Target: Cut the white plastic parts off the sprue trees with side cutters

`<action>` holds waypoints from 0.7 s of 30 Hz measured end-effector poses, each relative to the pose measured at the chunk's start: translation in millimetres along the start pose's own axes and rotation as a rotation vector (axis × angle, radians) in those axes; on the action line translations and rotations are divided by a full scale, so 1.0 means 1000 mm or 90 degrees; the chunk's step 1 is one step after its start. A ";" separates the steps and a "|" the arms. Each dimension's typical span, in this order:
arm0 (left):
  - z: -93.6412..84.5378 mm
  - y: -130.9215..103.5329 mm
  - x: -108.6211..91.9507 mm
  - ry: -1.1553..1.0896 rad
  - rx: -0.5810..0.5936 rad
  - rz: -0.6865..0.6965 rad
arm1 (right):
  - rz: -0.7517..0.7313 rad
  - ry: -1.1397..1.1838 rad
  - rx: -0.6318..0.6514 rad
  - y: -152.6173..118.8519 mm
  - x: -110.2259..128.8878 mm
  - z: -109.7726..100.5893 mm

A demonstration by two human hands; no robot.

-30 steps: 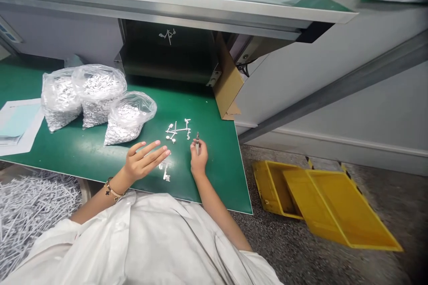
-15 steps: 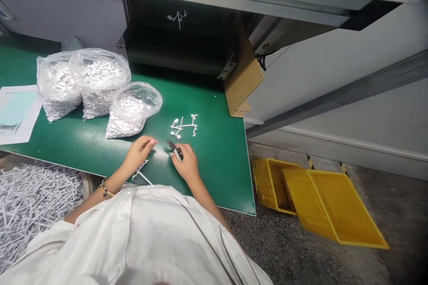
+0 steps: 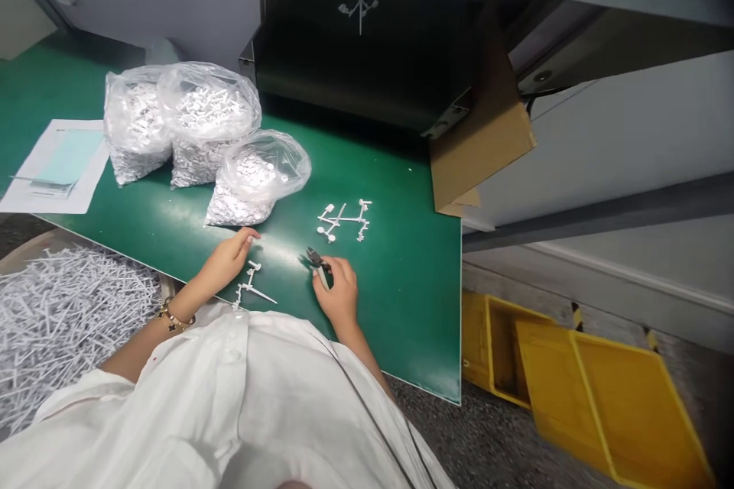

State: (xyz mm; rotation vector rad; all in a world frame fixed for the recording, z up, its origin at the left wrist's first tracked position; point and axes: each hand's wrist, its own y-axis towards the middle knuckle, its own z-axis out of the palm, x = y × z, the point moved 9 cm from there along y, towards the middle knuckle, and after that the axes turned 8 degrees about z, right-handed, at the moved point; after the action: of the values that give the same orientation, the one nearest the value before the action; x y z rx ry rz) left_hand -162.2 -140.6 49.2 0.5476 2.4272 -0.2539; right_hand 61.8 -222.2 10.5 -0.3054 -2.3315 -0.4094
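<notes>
My right hand (image 3: 338, 296) holds a pair of side cutters (image 3: 319, 266), jaws pointing away from me over the green table. My left hand (image 3: 225, 260) is just in front of the smallest plastic bag (image 3: 241, 195), which is filled with small white pieces. Its thumb and fingers are pinched together; what may be between them is too small to make out. Below the left hand a white plastic sprue (image 3: 251, 287) lies at the table's near edge. Another branched white sprue (image 3: 345, 220) rests beyond the cutters.
Two larger bags of white parts, a left bag (image 3: 138, 126) and a right bag (image 3: 209, 118), stand behind. Papers (image 3: 63, 160) lie at left. A bin of white sticks (image 3: 74, 328) is below. Cardboard (image 3: 479, 141) flanks a black panel (image 3: 344, 69). Yellow crates (image 3: 619, 397) are at right.
My view has turned, so the scene sits further right. My left hand has moved away from the cutters toward the smallest bag, leaving more of the near sprue showing. My right hand keeps the cutters.
</notes>
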 end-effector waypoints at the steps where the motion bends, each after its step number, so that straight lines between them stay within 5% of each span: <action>1: 0.003 -0.002 -0.005 0.058 0.047 0.006 | -0.004 -0.005 0.000 0.000 0.000 0.000; 5: 0.023 -0.011 -0.019 0.307 0.197 0.025 | -0.025 -0.009 -0.004 -0.001 -0.002 -0.001; 8: 0.040 -0.016 -0.020 0.355 0.257 0.039 | -0.050 -0.005 -0.004 -0.003 -0.004 -0.002; 14: 0.023 -0.008 -0.027 0.291 0.130 0.037 | -0.057 -0.001 0.009 -0.001 -0.013 -0.001; 21: 0.019 -0.005 -0.040 -0.082 0.093 0.065 | -0.032 -0.018 0.029 0.001 -0.021 0.002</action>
State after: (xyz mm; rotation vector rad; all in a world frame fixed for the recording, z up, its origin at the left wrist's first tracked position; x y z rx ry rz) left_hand -125.2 -163.7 59.5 0.6969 2.2610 -0.4130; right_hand 75.4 -223.0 -5.2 -0.2326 -2.3759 -0.3790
